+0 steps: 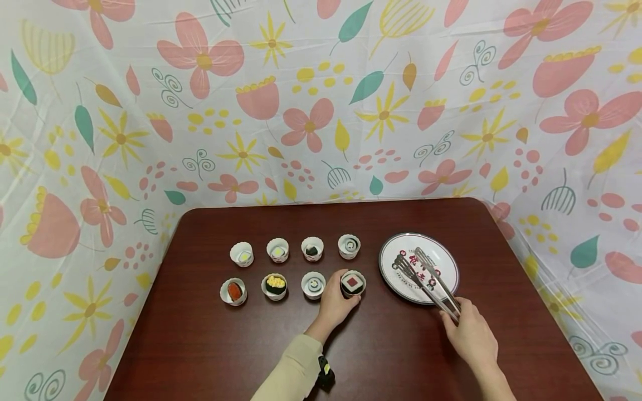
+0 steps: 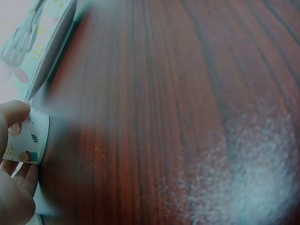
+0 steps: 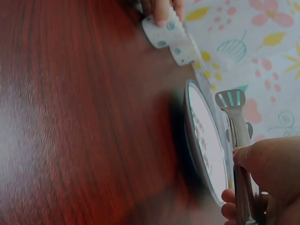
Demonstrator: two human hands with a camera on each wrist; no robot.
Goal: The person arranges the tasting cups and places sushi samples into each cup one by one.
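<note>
My left hand point(image 1: 335, 303) grips a small patterned paper cup point(image 2: 38, 133), thumb and fingers on either side of its wall. Inside that cup is a square sushi roll point(image 1: 353, 282), white with a red centre and a black wrap. My right hand point(image 1: 473, 334) holds metal tongs point(image 1: 439, 278) by the handle end. The slotted heads of the tongs stand apart and overlap the plate point(image 1: 443, 253) in the head view. The plate is round and white with a dark rim and red and black print. In the right wrist view, the tongs point(image 3: 240, 126) are beside the plate's edge.
Left of my left hand, paper cups form two rows, each holding a sushi piece, such as a swirl roll point(image 1: 313, 285), one topped with yellow point(image 1: 275, 284) and one with orange point(image 1: 234, 291). A flowered cloth point(image 1: 311, 111) hangs behind the dark wooden table point(image 1: 200, 345).
</note>
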